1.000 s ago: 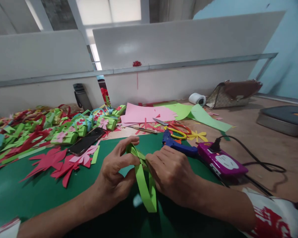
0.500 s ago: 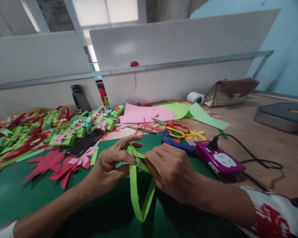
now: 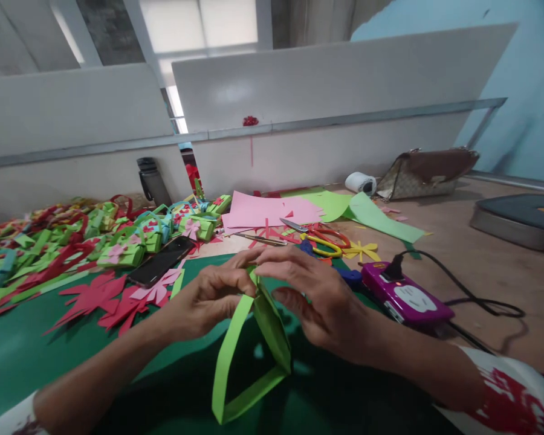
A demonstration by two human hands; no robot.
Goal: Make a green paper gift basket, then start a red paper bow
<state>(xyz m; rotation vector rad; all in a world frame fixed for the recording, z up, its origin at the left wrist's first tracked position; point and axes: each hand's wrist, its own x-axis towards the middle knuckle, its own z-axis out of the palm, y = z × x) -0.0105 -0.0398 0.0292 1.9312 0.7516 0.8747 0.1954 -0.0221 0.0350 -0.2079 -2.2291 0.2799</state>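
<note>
My left hand is closed in a pinch on a small light-green paper bag, at the top near the middle of the view. A long paper strip hangs from it as a folded loop, joined to the lower end of the bag's panel. My right hand arches over the bag from the right. Its fingertips rest at the bag's top edge beside the left fingers, and the thumb lies against the panel's right side. The fingertips partly hide the top of the bag. Beneath both hands lies a green mat.
A heap of green and red paper bags, a phone and red paper flowers lie left. Behind my hands are pink sheets, scissors and a blue glue gun, partly hidden. A purple power strip sits right.
My right hand has shifted from a closed pinch at the bag's side to fingers over its top. The bag has turned, and its strip loop has swung left and toward me.
</note>
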